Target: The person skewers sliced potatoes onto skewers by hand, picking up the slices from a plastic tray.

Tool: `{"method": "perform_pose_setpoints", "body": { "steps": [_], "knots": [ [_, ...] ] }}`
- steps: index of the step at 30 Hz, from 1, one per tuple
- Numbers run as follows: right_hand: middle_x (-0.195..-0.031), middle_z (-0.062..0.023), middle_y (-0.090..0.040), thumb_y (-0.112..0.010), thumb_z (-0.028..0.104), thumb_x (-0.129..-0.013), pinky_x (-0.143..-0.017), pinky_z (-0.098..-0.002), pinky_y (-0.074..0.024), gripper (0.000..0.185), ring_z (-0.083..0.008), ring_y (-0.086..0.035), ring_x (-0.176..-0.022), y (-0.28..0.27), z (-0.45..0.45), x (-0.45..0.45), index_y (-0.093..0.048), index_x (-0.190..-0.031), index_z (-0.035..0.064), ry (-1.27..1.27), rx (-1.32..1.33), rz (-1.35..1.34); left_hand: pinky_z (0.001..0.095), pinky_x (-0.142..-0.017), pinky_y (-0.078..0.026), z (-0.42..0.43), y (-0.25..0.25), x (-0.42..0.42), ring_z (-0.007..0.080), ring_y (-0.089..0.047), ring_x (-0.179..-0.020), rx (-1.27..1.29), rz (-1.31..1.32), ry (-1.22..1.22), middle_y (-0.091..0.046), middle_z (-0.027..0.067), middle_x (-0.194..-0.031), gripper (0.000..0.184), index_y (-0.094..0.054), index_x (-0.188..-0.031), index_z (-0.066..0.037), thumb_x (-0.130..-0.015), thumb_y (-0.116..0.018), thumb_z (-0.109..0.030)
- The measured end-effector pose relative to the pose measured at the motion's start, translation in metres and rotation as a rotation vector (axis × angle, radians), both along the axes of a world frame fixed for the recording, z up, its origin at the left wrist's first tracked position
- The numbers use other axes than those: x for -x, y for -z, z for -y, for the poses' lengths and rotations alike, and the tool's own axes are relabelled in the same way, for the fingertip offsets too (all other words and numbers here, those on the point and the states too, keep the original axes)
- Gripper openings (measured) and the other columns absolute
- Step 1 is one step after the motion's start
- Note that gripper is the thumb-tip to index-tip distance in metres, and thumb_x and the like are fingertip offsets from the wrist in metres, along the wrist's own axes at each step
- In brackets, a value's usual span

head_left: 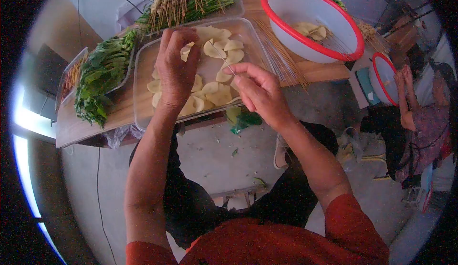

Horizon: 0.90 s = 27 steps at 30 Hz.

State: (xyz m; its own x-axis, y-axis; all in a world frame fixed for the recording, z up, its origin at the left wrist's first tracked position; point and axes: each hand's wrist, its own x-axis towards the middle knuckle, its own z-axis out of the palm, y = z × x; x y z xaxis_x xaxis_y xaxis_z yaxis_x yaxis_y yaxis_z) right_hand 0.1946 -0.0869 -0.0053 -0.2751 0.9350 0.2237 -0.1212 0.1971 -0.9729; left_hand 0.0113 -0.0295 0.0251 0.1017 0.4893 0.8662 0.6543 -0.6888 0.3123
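Observation:
Over a clear rectangular tray (138, 88) on the wooden table, my left hand (178, 65) pinches a pale thin slice (187, 51) between its fingers. To its right, my right hand (257, 91) holds a thin skewer (229, 67) that points up and to the left. Near the skewer's far end is another pale slice (214, 49); whether the skewer pierces it is hard to tell. Many more pale slices (212, 93) lie in the tray below and between my hands.
Loose skewers (279, 50) lie right of the tray. Behind them stands a red-rimmed basin (312, 23) with slices inside. Leafy greens (102, 76) are at the left, and wrapped skewers (179, 0) lie on green stalks at the back. Another person (424, 127) sits at the far right by a smaller basin (384, 79).

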Motion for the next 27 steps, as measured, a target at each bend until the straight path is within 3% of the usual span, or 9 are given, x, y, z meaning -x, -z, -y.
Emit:
{"method": "perform_pose_setpoints", "body": {
  "steps": [14,17,19,20,22,23,25,27],
  "knots": [
    [-0.054,0.0046,-0.044,-0.049,0.015,-0.090,-0.039,-0.0204,-0.0307,0.023,-0.0032,-0.038,-0.041,-0.004,0.000,-0.003,-0.058,-0.105,0.0016,0.003,0.037,-0.014,0.0356,-0.077,-0.048,-0.001,0.002,0.002,0.0295,-0.058,-0.094,0.032,-0.091,0.049,-0.058,0.0114,-0.099,0.021,-0.054,-0.088,-0.004,-0.071,-0.061,0.005],
    [-0.055,0.0047,-0.045,-0.049,0.015,-0.090,-0.039,-0.0200,-0.0312,0.023,-0.0031,-0.038,-0.042,-0.001,-0.003,-0.002,-0.058,-0.107,0.0016,0.018,0.012,-0.024,0.0350,-0.078,-0.049,-0.005,0.005,-0.001,0.0274,-0.058,-0.095,-0.047,-0.087,0.038,-0.058,0.0121,-0.103,0.030,-0.054,-0.099,-0.005,-0.072,-0.060,0.006],
    [-0.056,0.0047,-0.045,-0.049,0.016,-0.091,-0.039,-0.0197,-0.0316,0.024,-0.0030,-0.038,-0.042,0.000,-0.003,-0.001,-0.057,-0.108,0.0017,0.031,0.008,-0.039,0.0348,-0.081,-0.050,-0.014,0.017,-0.006,0.0241,-0.058,-0.098,0.059,0.323,0.222,-0.057,0.0110,-0.106,0.038,-0.050,-0.114,-0.004,-0.078,-0.058,0.004],
    [-0.056,0.0048,-0.045,-0.049,0.016,-0.091,-0.039,-0.0195,-0.0320,0.024,-0.0028,-0.038,-0.042,0.000,-0.003,-0.001,-0.057,-0.109,0.0017,0.044,0.007,-0.053,0.0348,-0.081,-0.050,-0.017,0.022,-0.004,0.0241,-0.058,-0.098,0.058,0.323,0.223,-0.057,0.0110,-0.106,0.038,-0.050,-0.114,-0.004,-0.078,-0.058,0.004],
    [-0.057,0.0049,-0.045,-0.049,0.017,-0.091,-0.039,-0.0193,-0.0323,0.024,-0.0027,-0.038,-0.042,0.000,-0.004,-0.002,-0.056,-0.109,0.0016,0.049,0.005,-0.053,0.0337,-0.080,-0.050,-0.019,0.025,-0.001,0.0217,-0.058,-0.097,0.399,0.638,0.357,-0.055,0.0104,-0.108,0.038,-0.044,-0.123,-0.001,-0.087,-0.055,-0.005],
    [-0.057,0.0050,-0.045,-0.049,0.017,-0.092,-0.039,-0.0191,-0.0325,0.025,-0.0026,-0.038,-0.042,0.001,-0.004,-0.002,-0.056,-0.110,0.0014,0.051,0.005,-0.053,0.0337,-0.080,-0.050,-0.019,0.026,0.001,0.0217,-0.058,-0.097,0.398,0.638,0.358,-0.055,0.0104,-0.108,0.038,-0.044,-0.123,-0.001,-0.087,-0.055,-0.005],
    [-0.057,0.0050,-0.045,-0.048,0.016,-0.092,-0.040,-0.0193,-0.0326,0.024,-0.0027,-0.038,-0.043,0.002,-0.005,-0.002,-0.056,-0.110,0.0017,0.058,-0.007,-0.037,0.0295,-0.072,-0.049,-0.007,0.014,-0.001,0.0185,-0.059,-0.090,0.869,0.985,0.641,-0.057,0.0096,-0.105,0.036,-0.045,-0.122,0.002,-0.091,-0.051,-0.014],
    [-0.058,0.0049,-0.046,-0.048,0.016,-0.092,-0.040,-0.0194,-0.0326,0.024,-0.0027,-0.039,-0.043,0.005,-0.005,-0.002,-0.056,-0.109,0.0019,0.064,-0.017,-0.019,0.0277,-0.069,-0.048,-0.002,0.012,-0.006,0.0163,-0.059,-0.084,0.906,0.985,0.656,-0.058,0.0082,-0.100,0.034,-0.047,-0.120,0.000,-0.091,-0.051,-0.015]
  ]
}}
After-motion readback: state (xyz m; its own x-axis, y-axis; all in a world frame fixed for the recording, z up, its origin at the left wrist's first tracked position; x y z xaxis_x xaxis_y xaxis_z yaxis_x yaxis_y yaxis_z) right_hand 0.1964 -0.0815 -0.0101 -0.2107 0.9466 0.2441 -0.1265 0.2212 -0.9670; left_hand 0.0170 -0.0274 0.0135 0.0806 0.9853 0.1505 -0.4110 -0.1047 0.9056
